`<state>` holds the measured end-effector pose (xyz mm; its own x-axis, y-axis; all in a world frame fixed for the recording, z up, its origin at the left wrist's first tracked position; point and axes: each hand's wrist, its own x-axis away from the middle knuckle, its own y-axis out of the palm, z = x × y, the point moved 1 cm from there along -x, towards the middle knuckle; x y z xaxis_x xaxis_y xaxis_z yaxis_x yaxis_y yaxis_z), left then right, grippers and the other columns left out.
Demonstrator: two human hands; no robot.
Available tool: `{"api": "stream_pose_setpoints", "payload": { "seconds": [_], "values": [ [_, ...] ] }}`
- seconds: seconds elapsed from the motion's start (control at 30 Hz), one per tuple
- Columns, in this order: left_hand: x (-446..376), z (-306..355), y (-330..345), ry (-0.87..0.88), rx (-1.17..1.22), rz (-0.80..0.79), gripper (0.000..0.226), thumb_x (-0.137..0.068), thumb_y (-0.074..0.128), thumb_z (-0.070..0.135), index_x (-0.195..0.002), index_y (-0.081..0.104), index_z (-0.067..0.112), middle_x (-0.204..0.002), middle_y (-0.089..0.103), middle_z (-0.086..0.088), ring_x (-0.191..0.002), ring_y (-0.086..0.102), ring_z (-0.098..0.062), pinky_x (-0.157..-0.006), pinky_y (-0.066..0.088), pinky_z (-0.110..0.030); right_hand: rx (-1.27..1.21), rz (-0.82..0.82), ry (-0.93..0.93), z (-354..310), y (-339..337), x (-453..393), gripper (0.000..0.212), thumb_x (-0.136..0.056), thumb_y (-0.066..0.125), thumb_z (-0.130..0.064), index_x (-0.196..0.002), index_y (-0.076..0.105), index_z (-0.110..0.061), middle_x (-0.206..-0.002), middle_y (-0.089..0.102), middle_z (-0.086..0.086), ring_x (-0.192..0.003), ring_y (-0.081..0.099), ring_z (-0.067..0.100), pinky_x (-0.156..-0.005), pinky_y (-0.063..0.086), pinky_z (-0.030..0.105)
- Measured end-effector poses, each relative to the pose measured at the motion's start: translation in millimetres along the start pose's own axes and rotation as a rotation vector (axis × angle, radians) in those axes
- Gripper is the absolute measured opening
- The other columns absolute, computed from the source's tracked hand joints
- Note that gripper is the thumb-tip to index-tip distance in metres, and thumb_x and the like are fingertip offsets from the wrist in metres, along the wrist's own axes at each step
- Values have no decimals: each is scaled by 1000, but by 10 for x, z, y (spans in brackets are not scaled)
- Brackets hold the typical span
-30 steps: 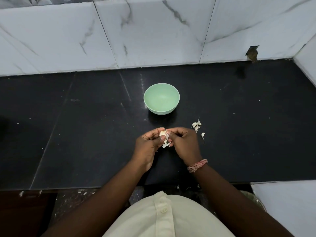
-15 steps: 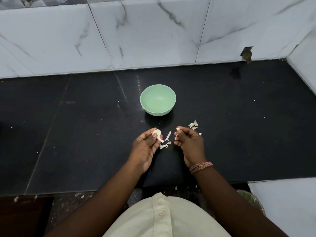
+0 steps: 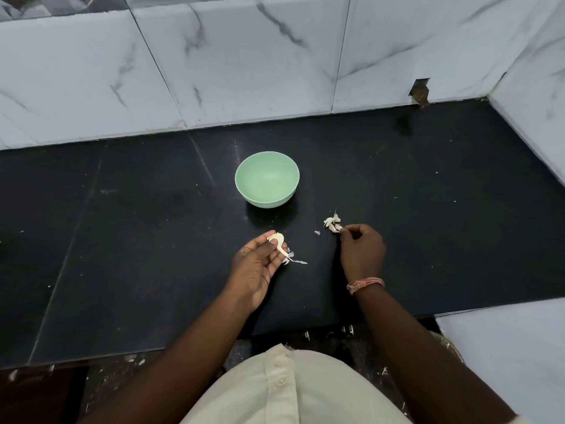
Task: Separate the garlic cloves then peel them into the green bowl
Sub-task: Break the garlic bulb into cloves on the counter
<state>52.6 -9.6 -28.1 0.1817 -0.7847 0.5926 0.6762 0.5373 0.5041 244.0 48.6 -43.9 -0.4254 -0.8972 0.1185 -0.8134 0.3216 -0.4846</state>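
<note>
L hand (image 3: 255,264) held palm-up over the black counter (image 3: 137,240), thumb & fingertips pinching a pale garlic clove (image 3: 277,240) w/ skin trailing down. R hand (image 3: 362,250) knuckles-up, fingers curled, tips pinching at the garlic pile (image 3: 332,224) on the counter. Green bowl (image 3: 267,179) sits upright beyond both hands, nothing inside.

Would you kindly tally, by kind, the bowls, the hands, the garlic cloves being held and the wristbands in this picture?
Green bowl: 1
Hands: 2, the left hand and the right hand
Garlic clove held in the left hand: 1
Pink wristband on the right wrist: 1
Total: 5
Loose garlic skins by the right hand's fingertips are too small to count.
</note>
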Motion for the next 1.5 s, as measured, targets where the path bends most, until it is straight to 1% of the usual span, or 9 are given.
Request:
{"api": "stream_pose_setpoints", "payload": {
  "seconds": [0.1, 0.2, 0.33, 0.57, 0.67, 0.87, 1.13, 1.33, 1.5],
  "values": [
    [13, -3, 17, -3, -13, -30, 29, -95, 61, -2, -123, 63, -5, -113, 70, -24, -100, 70, -31, -77, 62, -31, 19, -3, -103, -43, 24, 59, 8, -91, 71, -19, -93, 76, -14, -87, 70, -2, -85, 66, 16, -80, 49, 29],
    [33, -1, 29, 4, -37, -71, 27, -95, 60, -1, -122, 65, -2, -110, 73, -20, -97, 72, -26, -78, 61, -30, -29, -154, -261, -177, 98, 221, 6, -91, 73, -19, -93, 78, -16, -91, 73, -5, -86, 66, 6, -79, 45, 12],
    [42, -3, 28, 31, -59, -115, 25, -95, 60, -1, -120, 67, -3, -109, 73, -20, -96, 73, -23, -80, 60, -29, -327, -459, -133, -358, 280, 516, 6, -89, 77, -11, -95, 78, -12, -77, 75, -4, -66, 67, 1, -62, 51, 15],
    [60, 5, -15, 112, -103, -109, 29, -87, 65, -3, -116, 67, -6, -109, 71, -26, -101, 71, -34, -89, 60, -42, -432, -572, -8, -383, 351, 520, 7, -88, 73, 3, -94, 76, 0, -70, 73, 11, -59, 64, 10, -57, 52, 22],
    [68, 37, -25, 143, -147, -83, 23, -90, 61, -11, -111, 69, -7, -99, 74, -22, -91, 74, -30, -78, 63, -36, -436, -582, 6, -404, 371, 547, 8, -89, 71, 5, -95, 76, 4, -75, 72, 25, -60, 63, 16, -59, 54, 24],
    [115, 65, 10, 134, -167, -41, 20, -91, 60, -11, -109, 70, -8, -98, 74, -23, -85, 75, -27, -71, 61, -29, -370, -535, -48, -441, 420, 628, 20, -91, 67, 5, -86, 77, -12, -70, 74, 4, -57, 63, 6, -58, 52, 21],
    [79, 57, 49, 123, -181, -29, 20, -93, 58, -9, -107, 72, -4, -98, 76, -21, -86, 74, -25, -75, 61, -28, -238, -433, -168, -453, 418, 684, 21, -93, 61, 2, -95, 77, -11, -84, 77, -1, -78, 73, 11, -75, 60, 28],
    [115, 125, 122, 65, -48, -79, 18, -97, 52, -10, -108, 66, -8, -90, 75, -17, -79, 75, -21, -65, 61, -27, -440, -517, -29, -485, 346, 589, 18, -94, 62, 4, -93, 76, -8, -70, 72, 0, -58, 62, 7, -61, 53, 21],
    [77, 68, 117, 34, -6, -48, 19, -97, 55, -5, -113, 66, -4, -99, 74, -17, -86, 75, -23, -75, 63, -30, -603, -492, 124, -394, 368, 558, 16, -97, 62, 2, -95, 73, -9, -67, 62, 6, -55, 53, 9, -52, 47, 21]
  ]
}}
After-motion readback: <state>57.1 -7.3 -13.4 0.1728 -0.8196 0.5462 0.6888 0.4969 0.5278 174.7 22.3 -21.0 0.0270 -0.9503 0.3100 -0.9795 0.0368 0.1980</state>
